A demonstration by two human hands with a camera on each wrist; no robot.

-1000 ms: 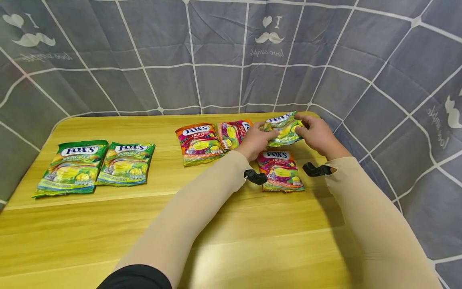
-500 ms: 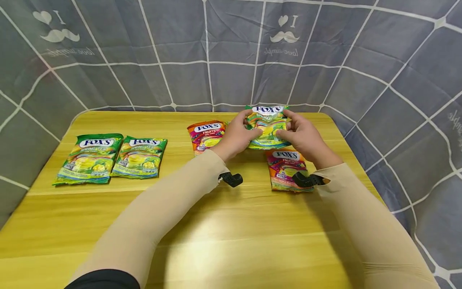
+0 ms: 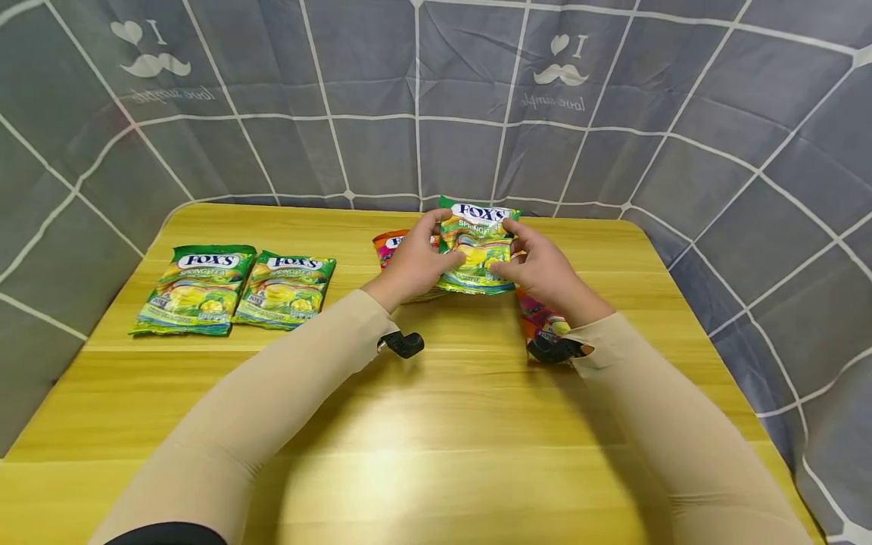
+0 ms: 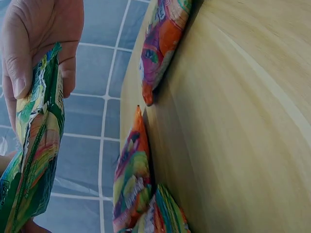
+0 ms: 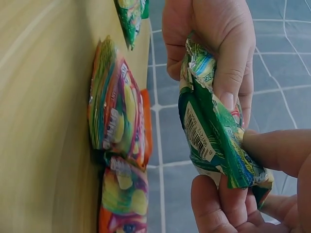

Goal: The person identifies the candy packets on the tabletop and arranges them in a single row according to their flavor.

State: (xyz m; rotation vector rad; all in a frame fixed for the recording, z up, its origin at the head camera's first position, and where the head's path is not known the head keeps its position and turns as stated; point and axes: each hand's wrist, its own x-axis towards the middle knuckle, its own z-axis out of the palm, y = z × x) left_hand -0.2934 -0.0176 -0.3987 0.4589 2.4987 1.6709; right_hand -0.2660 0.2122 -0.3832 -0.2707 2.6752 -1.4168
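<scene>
A green FOX'S Spring Tea candy bag [image 3: 480, 236] is held up above the table, label facing me. My left hand [image 3: 414, 261] grips its left side, thumb on the front. Gripping the opposite side is my right hand [image 3: 545, 272], its thumb also on the front. The right wrist view catches the bag edge-on [image 5: 201, 124] with a barcode on its back. Behind my left hand, a red FOX'S Fruits bag [image 3: 388, 242] is mostly hidden. Another red bag [image 3: 534, 312] lies below my right hand, partly covered by the hand and wrist strap.
Two more green Spring Tea bags, one [image 3: 194, 291] and another [image 3: 286, 291], lie side by side on the left of the wooden table [image 3: 381, 454]. A grey gridded curtain [image 3: 375, 91] surrounds the back and sides. Two red bags touch in the right wrist view [image 5: 121, 111].
Both hands have lifted the green bag and carried it left, away from above the lower red bag, turning it to face me. The head view has swung right to left slightly, shifting the scene rightward.
</scene>
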